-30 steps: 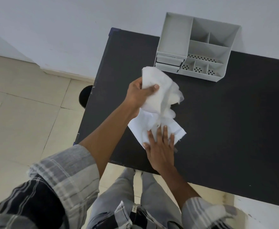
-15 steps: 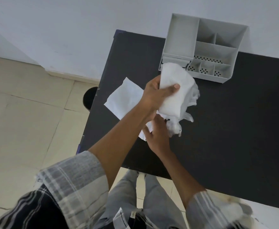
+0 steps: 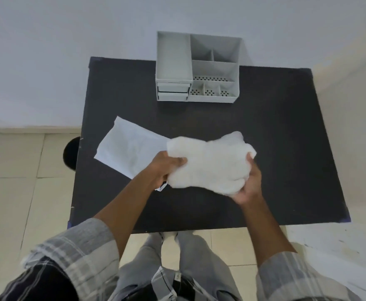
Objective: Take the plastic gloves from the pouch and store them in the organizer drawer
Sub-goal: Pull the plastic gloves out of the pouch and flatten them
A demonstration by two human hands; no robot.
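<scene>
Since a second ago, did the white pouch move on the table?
Yes. The pouch slid left toward the table's left edge, out from under the right hand, which now helps hold the gloves.

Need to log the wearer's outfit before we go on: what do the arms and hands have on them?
Both hands, the left hand and the right hand, are bare: no gloves, rings or watch visible. The forearms are uncovered. Each arm wears a grey and white plaid shirt sleeve, pushed up near the elbow: left sleeve, right sleeve. The left one shows darker, near-black checks lower down.
</scene>
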